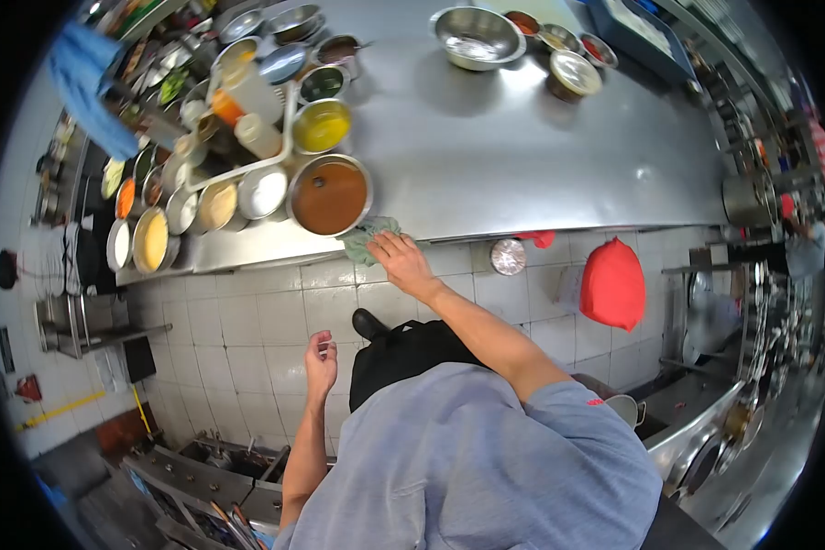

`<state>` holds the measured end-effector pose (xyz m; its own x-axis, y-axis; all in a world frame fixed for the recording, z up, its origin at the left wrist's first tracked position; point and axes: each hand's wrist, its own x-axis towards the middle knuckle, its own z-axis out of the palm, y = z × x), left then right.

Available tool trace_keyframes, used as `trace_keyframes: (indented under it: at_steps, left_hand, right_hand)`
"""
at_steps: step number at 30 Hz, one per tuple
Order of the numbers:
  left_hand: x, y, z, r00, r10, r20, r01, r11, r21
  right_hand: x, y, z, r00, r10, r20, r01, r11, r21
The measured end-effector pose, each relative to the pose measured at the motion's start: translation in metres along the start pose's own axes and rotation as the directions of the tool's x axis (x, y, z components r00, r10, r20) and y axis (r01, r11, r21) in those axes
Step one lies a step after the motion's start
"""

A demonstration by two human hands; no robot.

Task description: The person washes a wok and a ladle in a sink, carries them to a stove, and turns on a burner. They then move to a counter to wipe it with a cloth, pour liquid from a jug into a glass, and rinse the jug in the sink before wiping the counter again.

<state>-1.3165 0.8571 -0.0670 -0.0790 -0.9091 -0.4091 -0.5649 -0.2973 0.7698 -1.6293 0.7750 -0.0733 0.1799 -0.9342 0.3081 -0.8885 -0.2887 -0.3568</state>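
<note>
My right hand (pixel 397 257) presses on a grey-green cloth (pixel 368 240) at the front edge of the steel counter (pixel 522 174), its fingers closed over the fabric. Directly beside the cloth is a metal bowl of brown sauce (pixel 331 196). Behind that bowl stands another with yellow liquid (pixel 322 126). My left hand (pixel 321 359) hangs low over the tiled floor, away from the counter. Its fingers are loosely curled and apart, and nothing shows in them.
A white rack (pixel 291 124) of squeeze bottles and several seasoning bowls crowd the counter's left side. At the back are a large steel bowl (pixel 477 38) and smaller containers. A red bag (pixel 613 286) and a foil-topped container (pixel 508 257) sit below the counter edge. Stoves (pixel 215 486) lie behind me.
</note>
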Motion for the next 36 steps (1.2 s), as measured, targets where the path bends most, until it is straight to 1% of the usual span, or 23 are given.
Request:
trace_keyframes:
  at_steps: [4, 5, 7, 9, 11, 12, 13, 14, 15, 17, 19, 21, 23, 25, 27, 28, 29, 30, 31, 32, 34, 35, 36]
  left_hand:
    - [-0.018, 0.027, 0.043, 0.999, -0.009, 0.043, 0.004, 0.994, 0.112]
    - [-0.024, 0.025, 0.05, 0.999, -0.007, 0.04, 0.001, 0.99, 0.143]
    - [-0.035, -0.002, 0.061, 0.999, -0.025, 0.031, 0.02, 0.987, 0.159]
    - [-0.046, -0.039, 0.065, 0.996, -0.081, 0.02, 0.076, 0.979, 0.19]
    - [-0.064, -0.074, 0.063, 0.985, -0.175, 0.006, 0.169, 0.957, 0.237]
    - [-0.077, -0.079, 0.062, 0.973, -0.23, -0.019, 0.228, 0.941, 0.251]
    - [-0.091, -0.084, 0.061, 0.96, -0.277, -0.035, 0.277, 0.926, 0.257]
    - [-0.105, -0.088, 0.058, 0.945, -0.324, -0.051, 0.326, 0.908, 0.263]
    - [-0.12, -0.09, 0.054, 0.927, -0.37, -0.067, 0.374, 0.887, 0.271]
    - [-0.147, -0.089, 0.05, 0.916, -0.393, -0.077, 0.398, 0.875, 0.276]
    - [-0.168, -0.083, 0.045, 0.901, -0.418, -0.119, 0.435, 0.866, 0.246]
    - [-0.188, -0.077, 0.048, 0.872, -0.452, -0.188, 0.482, 0.86, 0.169]
    - [-0.205, -0.07, 0.051, 0.873, -0.432, -0.226, 0.461, 0.883, 0.092]
    - [-0.225, -0.073, 0.06, 0.858, -0.446, -0.253, 0.466, 0.885, 0.02]
    - [-0.24, -0.061, 0.073, 0.866, -0.43, -0.255, 0.449, 0.893, 0.015]
    - [-0.244, -0.059, 0.079, 0.859, -0.451, -0.244, 0.47, 0.882, 0.026]
    - [-0.25, -0.061, 0.086, 0.853, -0.472, -0.223, 0.491, 0.87, 0.037]
    - [-0.252, -0.064, 0.092, 0.862, -0.475, -0.178, 0.488, 0.872, 0.037]
    - [-0.253, -0.074, 0.098, 0.872, -0.474, -0.125, 0.482, 0.875, 0.041]
    - [-0.257, -0.126, 0.108, 0.886, -0.437, -0.158, 0.447, 0.894, 0.038]
    - [-0.253, -0.156, 0.114, 0.912, -0.407, -0.041, 0.409, 0.911, 0.055]
    - [-0.248, -0.161, 0.113, 0.921, -0.389, 0.036, 0.387, 0.92, 0.058]
    - [-0.24, -0.164, 0.112, 0.926, -0.363, 0.106, 0.359, 0.932, 0.054]
  right_hand:
    - [-0.055, 0.089, -0.058, 0.986, 0.107, -0.13, -0.106, 0.994, 0.014]
    - [-0.069, 0.115, -0.075, 0.971, 0.186, -0.152, -0.19, 0.982, -0.014]
    - [-0.096, 0.172, -0.123, 0.93, 0.334, -0.152, -0.333, 0.942, 0.031]
    - [-0.121, 0.22, -0.178, 0.878, 0.381, -0.29, -0.399, 0.917, -0.004]
    - [-0.15, 0.303, -0.206, 0.791, 0.577, -0.204, -0.609, 0.775, -0.17]
    - [-0.158, 0.326, -0.216, 0.694, 0.601, -0.398, -0.695, 0.702, -0.152]
    - [-0.165, 0.355, -0.225, 0.591, 0.709, -0.386, -0.783, 0.619, -0.061]
    - [-0.164, 0.381, -0.223, 0.503, 0.73, -0.463, -0.844, 0.531, -0.08]
    - [-0.153, 0.41, -0.216, 0.389, 0.815, -0.429, -0.901, 0.434, 0.007]
    - [-0.113, 0.444, -0.189, 0.327, 0.831, -0.45, -0.915, 0.398, 0.071]
    - [-0.056, 0.462, -0.151, 0.481, 0.764, -0.429, -0.793, 0.588, 0.158]
    - [0.015, 0.426, -0.137, 0.636, 0.707, -0.311, -0.686, 0.702, 0.193]
    - [0.077, 0.403, -0.084, 0.749, 0.615, -0.248, -0.597, 0.788, 0.151]
    - [0.12, 0.344, -0.056, 0.877, 0.48, -0.022, -0.475, 0.873, 0.106]
    - [0.149, 0.279, -0.017, 0.925, 0.362, 0.117, -0.369, 0.928, 0.045]
    - [0.151, 0.239, -0.013, 0.958, 0.268, 0.104, -0.269, 0.963, 0.002]
    - [0.142, 0.202, -0.008, 0.975, 0.213, 0.06, -0.217, 0.974, 0.071]
    - [0.134, 0.171, -0.007, 0.967, 0.216, 0.134, -0.229, 0.969, 0.091]
    - [0.119, 0.145, -0.012, 0.967, 0.217, 0.134, -0.235, 0.963, 0.135]
    - [0.103, 0.128, -0.015, 0.972, 0.19, 0.14, -0.212, 0.964, 0.162]
    - [0.057, 0.102, -0.035, 0.981, 0.174, 0.085, -0.189, 0.953, 0.238]
    - [0.03, 0.094, -0.045, 0.987, 0.156, -0.039, -0.142, 0.959, 0.247]
    - [0.007, 0.091, -0.054, 0.989, 0.147, -0.023, -0.137, 0.957, 0.256]
